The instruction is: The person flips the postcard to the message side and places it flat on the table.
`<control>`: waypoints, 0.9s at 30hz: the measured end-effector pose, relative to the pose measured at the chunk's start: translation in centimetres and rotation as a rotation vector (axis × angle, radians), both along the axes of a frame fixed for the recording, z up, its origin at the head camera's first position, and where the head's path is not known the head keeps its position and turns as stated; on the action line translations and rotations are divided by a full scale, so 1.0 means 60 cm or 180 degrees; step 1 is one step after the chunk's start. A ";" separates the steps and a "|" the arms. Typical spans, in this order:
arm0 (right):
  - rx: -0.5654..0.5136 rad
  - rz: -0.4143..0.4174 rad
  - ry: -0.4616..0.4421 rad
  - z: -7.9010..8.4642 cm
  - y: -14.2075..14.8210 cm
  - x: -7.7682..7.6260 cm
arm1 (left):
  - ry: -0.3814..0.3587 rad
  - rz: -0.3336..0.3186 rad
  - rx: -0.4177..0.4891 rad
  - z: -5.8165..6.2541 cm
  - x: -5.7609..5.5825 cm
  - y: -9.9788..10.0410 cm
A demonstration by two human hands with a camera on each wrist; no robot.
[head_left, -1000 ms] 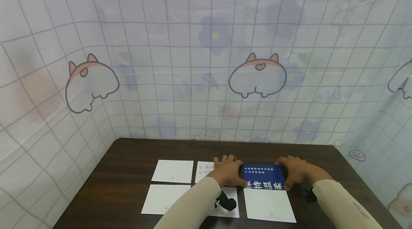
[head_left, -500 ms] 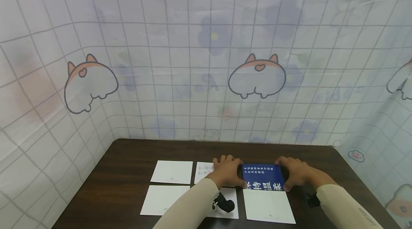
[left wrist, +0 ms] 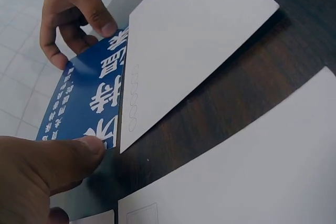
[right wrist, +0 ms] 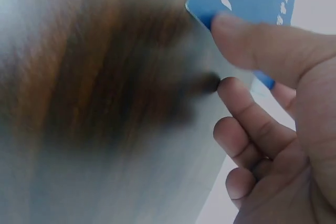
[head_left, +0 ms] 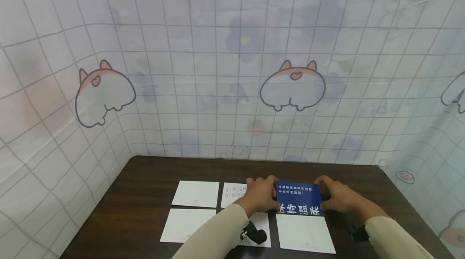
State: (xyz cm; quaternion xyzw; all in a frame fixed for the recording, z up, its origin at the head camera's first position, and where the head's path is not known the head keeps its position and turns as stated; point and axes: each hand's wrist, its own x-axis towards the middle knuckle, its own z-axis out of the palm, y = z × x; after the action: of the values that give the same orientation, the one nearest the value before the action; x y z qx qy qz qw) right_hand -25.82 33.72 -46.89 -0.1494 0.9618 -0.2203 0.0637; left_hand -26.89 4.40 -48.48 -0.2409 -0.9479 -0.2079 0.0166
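Note:
A blue card with white characters is at the back right of the white cards, its near edge beside a white card. My left hand holds the card's left edge, thumb near the front corner. At the opposite edge, my right hand holds it between thumb and fingers. The left wrist view shows both hands on the blue card, which looks slightly tilted. In the right wrist view, the thumb lies on the card's face, and several fingers curl below it.
To the left lie a blank-looking white card, another white card in front of it, and a card with handwriting. My left sleeve partly covers a further white card. The dark wooden table meets a patterned cloth behind.
The blue card's far edge has risen or shifted slightly away from me, and both hands have moved a little with it. The white cards lie as before.

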 end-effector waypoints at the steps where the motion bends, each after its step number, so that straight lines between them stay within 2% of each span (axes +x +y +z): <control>1: -0.0043 -0.0016 0.0033 -0.001 -0.001 0.001 | 0.0000 -0.0025 0.0043 0.001 0.001 -0.001; 5: -0.0176 -0.0101 0.0137 -0.005 -0.004 0.002 | -0.0044 -0.0102 0.0282 0.002 0.001 -0.004; 10: -0.0329 -0.0291 0.0089 -0.003 -0.007 0.009 | -0.0167 -0.0128 0.0542 0.005 0.003 -0.007; 18: -0.0522 -0.0389 0.0066 0.000 -0.002 0.015 | -0.0332 -0.0098 0.0687 0.005 0.003 -0.012; 27: -0.0566 -0.0361 0.0126 0.002 -0.002 0.016 | -0.0309 -0.0193 0.0843 0.012 0.004 -0.024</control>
State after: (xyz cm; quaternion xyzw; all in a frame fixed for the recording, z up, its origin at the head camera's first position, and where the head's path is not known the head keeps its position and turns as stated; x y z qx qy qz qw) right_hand -24.86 33.58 -46.78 -0.1041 0.9464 -0.3051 0.0186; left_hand -26.65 2.95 -47.78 -0.2548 -0.9041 -0.3430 -0.0039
